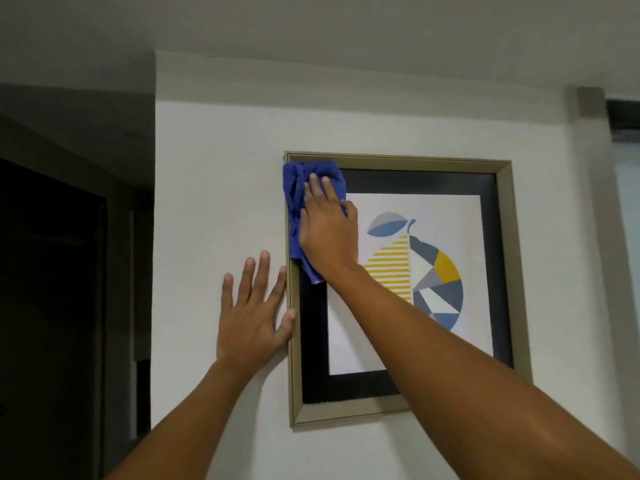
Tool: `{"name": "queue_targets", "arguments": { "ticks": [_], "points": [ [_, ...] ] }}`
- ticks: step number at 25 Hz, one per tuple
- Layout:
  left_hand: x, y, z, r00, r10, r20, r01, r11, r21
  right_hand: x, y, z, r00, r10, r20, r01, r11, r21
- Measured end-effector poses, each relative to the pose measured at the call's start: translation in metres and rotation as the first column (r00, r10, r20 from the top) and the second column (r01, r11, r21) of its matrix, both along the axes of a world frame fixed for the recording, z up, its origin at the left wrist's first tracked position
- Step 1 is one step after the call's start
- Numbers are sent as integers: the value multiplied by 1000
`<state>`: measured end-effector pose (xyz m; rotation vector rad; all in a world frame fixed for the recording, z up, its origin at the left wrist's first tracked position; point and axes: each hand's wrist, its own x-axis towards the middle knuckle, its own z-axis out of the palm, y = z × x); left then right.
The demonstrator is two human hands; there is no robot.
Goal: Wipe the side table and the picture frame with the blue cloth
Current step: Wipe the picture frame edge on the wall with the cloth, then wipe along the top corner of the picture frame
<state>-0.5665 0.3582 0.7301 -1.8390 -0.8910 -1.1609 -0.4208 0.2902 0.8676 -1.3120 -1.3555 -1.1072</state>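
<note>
A picture frame (505,258) with a beige border, black mat and a striped yellow, blue and grey fruit print hangs on the white wall. My right hand (329,233) presses the crumpled blue cloth (294,202) flat against the frame's upper left corner. The cloth covers that corner and part of the left border. My left hand (252,313) lies flat on the wall with fingers spread, its thumb touching the frame's left edge. The side table is out of view.
The white wall (214,174) ends at a corner on the left, beside a dark doorway (52,289). A beam runs along the ceiling above. At the far right stands a pale glass panel (628,237).
</note>
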Motion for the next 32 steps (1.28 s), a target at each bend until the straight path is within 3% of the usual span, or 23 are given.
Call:
{"name": "queue_targets", "arguments": {
  "ticks": [3, 6, 9, 11, 15, 20, 23, 25, 28, 32],
  "points": [
    [3, -4, -2, 1000, 3, 1, -3, 999, -44, -6, 5, -93, 1000, 0, 4, 0, 999, -33],
    [2, -14, -9, 999, 36, -33, -40, 991, -126, 10, -26, -217, 963, 234, 137, -199, 953, -227],
    [8, -34, -51, 1000, 8, -26, -12, 986, -164, 49, -61, -238, 897, 337, 286, -181, 870, -458],
    [21, -54, -95, 995, -89, -39, 82, 986, -147, 79, -80, -231, 891, 339, 302, -146, 845, -515],
    [93, -101, -156, 924, -344, -165, 306, 927, -219, 153, -131, -277, 943, 265, 202, -116, 830, -546],
    [229, -160, -214, 790, -529, -308, 366, 811, -456, 258, -211, -382, 995, 93, -35, -94, 775, -625],
    [311, -200, -270, 683, -665, -303, 397, 686, -609, 316, -268, -444, 997, -31, -66, -26, 691, -722],
    [366, -236, -317, 601, -758, -254, 386, 554, -738, 357, -313, -485, 990, -116, -78, 10, 617, -787],
    [421, -286, -396, 519, -826, -219, 321, 426, -846, 406, -379, -547, 962, -228, -152, -15, 510, -860],
    [475, -346, -530, 407, -907, -107, 215, 209, -954, 442, -459, -675, 896, -379, -230, -88, 357, -930]
  ]
}}
